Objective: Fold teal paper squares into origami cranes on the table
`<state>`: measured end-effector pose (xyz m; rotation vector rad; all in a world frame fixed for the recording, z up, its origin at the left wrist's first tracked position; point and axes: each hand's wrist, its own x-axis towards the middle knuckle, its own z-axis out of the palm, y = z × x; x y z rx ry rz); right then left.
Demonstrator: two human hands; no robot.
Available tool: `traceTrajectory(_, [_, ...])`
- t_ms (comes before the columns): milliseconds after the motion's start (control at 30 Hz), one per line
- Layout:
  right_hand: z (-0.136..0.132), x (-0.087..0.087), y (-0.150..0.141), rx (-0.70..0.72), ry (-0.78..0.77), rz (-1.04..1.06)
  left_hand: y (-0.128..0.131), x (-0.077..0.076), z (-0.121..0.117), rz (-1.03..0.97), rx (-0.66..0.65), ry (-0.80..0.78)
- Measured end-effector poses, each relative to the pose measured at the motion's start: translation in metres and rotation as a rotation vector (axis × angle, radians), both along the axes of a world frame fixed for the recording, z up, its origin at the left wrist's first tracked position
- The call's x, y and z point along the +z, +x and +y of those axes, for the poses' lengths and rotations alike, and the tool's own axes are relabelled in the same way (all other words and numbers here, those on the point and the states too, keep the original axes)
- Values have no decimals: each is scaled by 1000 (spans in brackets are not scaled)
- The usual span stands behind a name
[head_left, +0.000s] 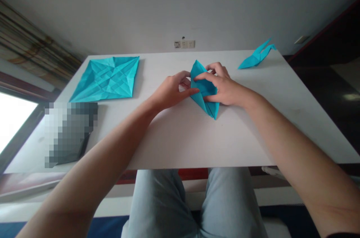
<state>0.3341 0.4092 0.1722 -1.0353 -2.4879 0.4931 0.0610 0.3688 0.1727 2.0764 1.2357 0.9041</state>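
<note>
A partly folded sheet of blue origami paper (206,89) stands over the middle of the white table, its sides opened into a hollow with pointed ends at top and bottom. My left hand (177,88) grips its left edge, thumb on the near side and the fingers curled behind. Reaching in from the right, my right hand (222,84) has its fingers on and inside the hollow, with the thumb low along the right flap. Part of the paper is hidden behind my right fingers.
At the back left lies a creased, unfolded blue sheet (109,78). A blue paper crane (257,56) stands at the back right of the white table (180,144). A dark, blurred-out flat object (73,133) lies at the left. Wall sockets (184,44) sit behind the table.
</note>
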Motion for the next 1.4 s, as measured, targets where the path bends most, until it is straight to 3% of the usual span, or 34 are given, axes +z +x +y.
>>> traceTrajectory(600, [2, 4, -1, 33, -2, 40, 4, -9, 0, -79, -1, 24])
traceTrajectory(1100, [-2, 8, -1, 2, 9, 5, -1, -2, -2, 52, -77, 66])
traceTrajectory(1400, [-3, 14, -1, 4, 22, -63, 0, -3, -2, 101, -48, 63])
